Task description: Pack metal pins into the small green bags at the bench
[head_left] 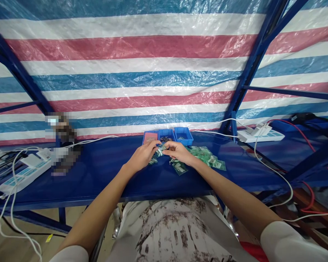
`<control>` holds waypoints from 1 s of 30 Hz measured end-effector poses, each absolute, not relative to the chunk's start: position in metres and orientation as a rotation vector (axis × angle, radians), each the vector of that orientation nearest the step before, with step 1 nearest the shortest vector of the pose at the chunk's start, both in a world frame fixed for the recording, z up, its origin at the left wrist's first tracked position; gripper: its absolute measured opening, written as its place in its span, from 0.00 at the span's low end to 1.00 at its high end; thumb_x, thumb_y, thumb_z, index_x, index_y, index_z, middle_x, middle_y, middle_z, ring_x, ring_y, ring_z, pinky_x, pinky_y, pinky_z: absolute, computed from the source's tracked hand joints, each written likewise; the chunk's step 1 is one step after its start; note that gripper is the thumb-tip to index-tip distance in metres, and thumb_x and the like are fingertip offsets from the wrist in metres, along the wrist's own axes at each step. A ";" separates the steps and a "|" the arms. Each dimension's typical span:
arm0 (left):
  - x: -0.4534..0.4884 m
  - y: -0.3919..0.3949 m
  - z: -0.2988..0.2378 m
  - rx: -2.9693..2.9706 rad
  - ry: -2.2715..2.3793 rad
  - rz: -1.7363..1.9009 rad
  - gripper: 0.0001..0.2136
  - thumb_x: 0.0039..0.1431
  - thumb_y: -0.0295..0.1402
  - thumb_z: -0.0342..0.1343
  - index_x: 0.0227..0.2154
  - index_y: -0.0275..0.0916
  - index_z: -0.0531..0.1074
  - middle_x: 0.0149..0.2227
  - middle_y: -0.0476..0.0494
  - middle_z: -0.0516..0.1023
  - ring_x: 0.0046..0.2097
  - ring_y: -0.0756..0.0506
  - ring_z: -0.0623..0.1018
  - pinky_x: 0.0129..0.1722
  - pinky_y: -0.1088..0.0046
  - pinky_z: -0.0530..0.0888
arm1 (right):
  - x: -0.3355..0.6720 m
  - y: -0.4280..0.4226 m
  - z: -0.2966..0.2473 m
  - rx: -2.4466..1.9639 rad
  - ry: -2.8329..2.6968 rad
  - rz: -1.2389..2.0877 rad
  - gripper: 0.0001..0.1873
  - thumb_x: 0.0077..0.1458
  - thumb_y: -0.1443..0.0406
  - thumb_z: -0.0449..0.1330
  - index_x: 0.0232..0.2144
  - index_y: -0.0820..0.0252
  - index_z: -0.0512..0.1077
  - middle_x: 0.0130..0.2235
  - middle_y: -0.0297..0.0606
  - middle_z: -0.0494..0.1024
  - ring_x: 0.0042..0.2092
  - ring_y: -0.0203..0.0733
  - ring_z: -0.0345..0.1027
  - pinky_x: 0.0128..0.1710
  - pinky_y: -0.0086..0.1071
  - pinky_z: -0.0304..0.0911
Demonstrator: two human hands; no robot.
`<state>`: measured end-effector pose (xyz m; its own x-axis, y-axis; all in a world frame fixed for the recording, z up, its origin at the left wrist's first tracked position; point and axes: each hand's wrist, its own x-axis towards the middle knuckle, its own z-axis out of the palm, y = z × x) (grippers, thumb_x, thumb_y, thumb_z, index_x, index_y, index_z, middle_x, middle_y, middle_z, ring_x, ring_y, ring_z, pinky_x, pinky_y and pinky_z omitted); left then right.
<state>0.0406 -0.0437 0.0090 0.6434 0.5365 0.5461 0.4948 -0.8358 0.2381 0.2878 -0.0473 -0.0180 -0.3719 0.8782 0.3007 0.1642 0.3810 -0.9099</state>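
Note:
Between my two hands is a small clear plastic bag (160, 150), above the blue table (104, 163). My left hand (142, 154) has its fingers closed on the bag's left side. From the right, my right hand (179, 152) pinches the same bag with thumb and fingers. What is inside it is too small to make out. A small greenish bag (179, 167) lies just below my right hand, and a pile of similar green-tinted bags (206, 155) spreads to its right. Another one (153, 160) shows partly under my left hand.
Behind my hands stand three blue bins: one with something pink (150, 137), one with small metal parts (166, 139), one on the right (183, 136). White power strips lie left (24, 178) and right (261, 135) with loose cables. A striped tarp (147, 80) hangs behind.

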 end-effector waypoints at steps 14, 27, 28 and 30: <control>0.042 -0.047 0.009 2.819 0.965 0.966 0.15 0.79 0.41 0.46 0.61 0.43 0.65 0.56 0.37 0.78 0.54 0.38 0.81 0.52 0.60 0.78 | 0.287 -0.050 -0.017 -0.919 -1.775 1.108 0.23 0.60 0.45 0.68 0.31 0.55 0.68 0.22 0.27 0.68 0.23 0.37 0.61 0.25 0.31 0.54; 0.041 -0.048 0.011 2.873 0.910 0.884 0.12 0.81 0.40 0.41 0.49 0.42 0.68 0.47 0.40 0.77 0.51 0.39 0.79 0.50 0.61 0.76 | 0.287 -0.051 -0.015 -0.927 -1.835 1.019 0.24 0.59 0.44 0.69 0.30 0.54 0.68 0.20 0.26 0.62 0.22 0.38 0.58 0.25 0.33 0.52; 0.041 -0.048 0.011 2.870 0.907 0.882 0.12 0.81 0.39 0.41 0.48 0.42 0.68 0.46 0.40 0.77 0.50 0.39 0.78 0.50 0.61 0.76 | 0.288 -0.051 -0.015 -0.931 -1.839 1.016 0.24 0.59 0.44 0.68 0.31 0.55 0.69 0.21 0.26 0.62 0.23 0.38 0.58 0.25 0.33 0.52; 0.041 -0.047 0.011 2.867 0.908 0.882 0.12 0.81 0.39 0.40 0.48 0.42 0.67 0.46 0.39 0.76 0.50 0.39 0.78 0.50 0.61 0.76 | 0.287 -0.050 -0.016 -0.935 -1.844 1.004 0.24 0.58 0.43 0.69 0.33 0.55 0.71 0.22 0.27 0.64 0.24 0.38 0.58 0.25 0.33 0.53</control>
<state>0.0413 -0.0473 0.0111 0.6737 0.5325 0.5124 0.5281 -0.8320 0.1702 0.2872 -0.0499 -0.0156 -0.3898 0.8697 0.3029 0.2176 0.4066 -0.8873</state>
